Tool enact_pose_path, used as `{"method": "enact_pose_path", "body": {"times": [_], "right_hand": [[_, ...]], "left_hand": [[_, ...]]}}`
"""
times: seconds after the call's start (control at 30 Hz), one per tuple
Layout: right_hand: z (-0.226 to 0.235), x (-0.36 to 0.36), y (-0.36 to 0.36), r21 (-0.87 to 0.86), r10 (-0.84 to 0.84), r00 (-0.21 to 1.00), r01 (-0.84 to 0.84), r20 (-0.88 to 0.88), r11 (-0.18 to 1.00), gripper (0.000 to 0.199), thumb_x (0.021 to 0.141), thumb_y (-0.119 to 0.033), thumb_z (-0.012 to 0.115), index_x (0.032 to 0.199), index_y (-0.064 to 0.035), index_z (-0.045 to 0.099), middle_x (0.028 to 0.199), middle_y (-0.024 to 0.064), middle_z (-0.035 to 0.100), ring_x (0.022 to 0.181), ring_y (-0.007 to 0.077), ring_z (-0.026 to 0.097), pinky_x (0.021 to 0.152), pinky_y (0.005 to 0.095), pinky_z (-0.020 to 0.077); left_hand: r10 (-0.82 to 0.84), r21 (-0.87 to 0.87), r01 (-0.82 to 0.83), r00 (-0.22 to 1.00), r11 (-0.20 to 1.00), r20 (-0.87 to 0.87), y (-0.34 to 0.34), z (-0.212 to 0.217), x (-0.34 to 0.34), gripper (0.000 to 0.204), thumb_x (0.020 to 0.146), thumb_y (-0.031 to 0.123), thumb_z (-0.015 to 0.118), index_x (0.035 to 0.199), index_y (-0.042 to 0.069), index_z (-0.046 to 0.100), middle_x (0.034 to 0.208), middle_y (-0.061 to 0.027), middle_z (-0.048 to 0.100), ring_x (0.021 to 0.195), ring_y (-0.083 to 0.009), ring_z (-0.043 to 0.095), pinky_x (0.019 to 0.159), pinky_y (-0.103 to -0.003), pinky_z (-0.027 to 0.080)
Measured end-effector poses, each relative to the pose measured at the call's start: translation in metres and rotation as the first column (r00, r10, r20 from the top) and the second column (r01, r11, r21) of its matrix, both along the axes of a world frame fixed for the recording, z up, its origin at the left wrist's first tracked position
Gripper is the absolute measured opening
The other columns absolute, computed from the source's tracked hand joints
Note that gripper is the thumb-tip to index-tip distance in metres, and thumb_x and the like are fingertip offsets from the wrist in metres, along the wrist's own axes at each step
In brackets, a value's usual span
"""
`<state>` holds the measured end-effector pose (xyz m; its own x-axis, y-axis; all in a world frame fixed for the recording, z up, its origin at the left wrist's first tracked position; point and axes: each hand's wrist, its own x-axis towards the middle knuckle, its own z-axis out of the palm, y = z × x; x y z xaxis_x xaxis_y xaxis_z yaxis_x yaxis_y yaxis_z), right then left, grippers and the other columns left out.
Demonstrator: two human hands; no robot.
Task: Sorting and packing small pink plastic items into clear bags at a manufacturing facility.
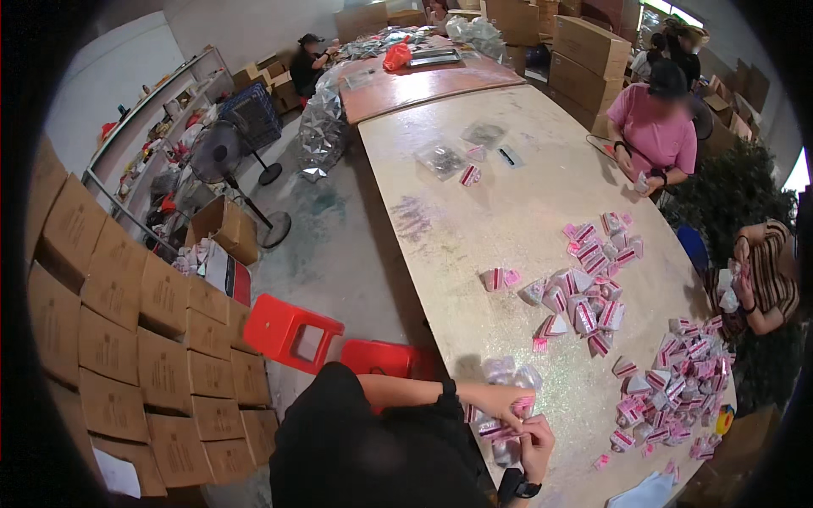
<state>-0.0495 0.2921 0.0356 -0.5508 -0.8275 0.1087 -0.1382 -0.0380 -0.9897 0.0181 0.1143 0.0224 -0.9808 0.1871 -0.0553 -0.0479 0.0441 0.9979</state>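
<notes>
I see my left hand [500, 400] and right hand [536, 444] pinching a pink-and-white, wedge-shaped plastic packet [493, 431] between them, its long axis roughly crosswise.

The pale wooden surface [474, 245] bears clear-wrapped packets [500, 370] just ahead of the left hand [506, 405]. A loose pile of pink-and-white wedge packets [584, 309] lies ahead and to the right of the right hand [536, 444], a larger heap [677, 385] well to its right. Far ahead of both hands lie clear plastic bags [442, 159].
</notes>
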Motion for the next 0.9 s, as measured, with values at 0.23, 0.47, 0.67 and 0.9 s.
{"method": "enact_pose_path", "body": {"times": [0.23, 0.47, 0.67, 0.9], "right_hand": [[0.006, 0.003, 0.024, 0.044, -0.292, 0.900, 0.323, -0.325, 0.946, 0.008, 0.072, 0.004, 0.056, 0.079, 0.0000, 0.059, 0.073, 0.0098, 0.051, 0.067, 0.0217, 0.050, 0.057, 0.0287, 0.0406], [0.026, -0.006, 0.077, 0.129, -0.255, 0.894, 0.321, -0.367, 0.938, 0.021, 0.069, 0.004, 0.056, 0.090, -0.0001, 0.057, 0.080, 0.0111, 0.051, 0.076, 0.0265, 0.049, 0.071, 0.0338, 0.0410], [0.051, -0.031, 0.107, 0.195, 0.074, 0.911, 0.007, -0.405, 0.981, 0.051, 0.068, -0.013, 0.066, 0.115, -0.0038, 0.049, 0.111, 0.0145, 0.051, 0.108, 0.0318, 0.044, 0.090, 0.0387, 0.0350], [0.034, -0.031, 0.123, 0.201, -0.084, 0.775, 0.265, -0.626, 0.943, 0.063, 0.064, -0.022, 0.073, 0.119, -0.0049, 0.048, 0.115, 0.0132, 0.053, 0.106, 0.0329, 0.048, 0.089, 0.0406, 0.0381]], "left_hand": [[-0.188, 0.226, 0.171, 0.980, 0.959, 0.057, 0.043, 0.000, -0.020, 0.031, 0.084, 0.029, 0.060, 0.091, 0.003, 0.044, 0.072, -0.0006, 0.048, 0.058, -0.0080, 0.040, 0.047, -0.026, 0.035], [-0.126, 0.387, 0.033, 0.968, 0.921, 0.217, 0.108, 0.019, -0.021, 0.010, 0.082, 0.012, 0.059, 0.085, 0.004, 0.053, 0.070, 0.0022, 0.051, 0.060, -0.0035, 0.045, 0.050, -0.018, 0.037], [-0.147, 0.418, -0.033, 0.908, 0.908, 0.393, 0.142, -0.003, -0.023, 0.011, 0.080, 0.008, 0.056, 0.090, 0.003, 0.056, 0.072, -0.0009, 0.055, 0.059, -0.0074, 0.049, 0.050, -0.020, 0.039], [0.074, 0.356, -0.231, 0.912, 0.905, 0.402, 0.168, -0.003, -0.051, 0.013, 0.082, 0.010, 0.056, 0.090, 0.001, 0.057, 0.078, -0.0042, 0.059, 0.069, -0.0092, 0.057, 0.058, -0.024, 0.047]]}}
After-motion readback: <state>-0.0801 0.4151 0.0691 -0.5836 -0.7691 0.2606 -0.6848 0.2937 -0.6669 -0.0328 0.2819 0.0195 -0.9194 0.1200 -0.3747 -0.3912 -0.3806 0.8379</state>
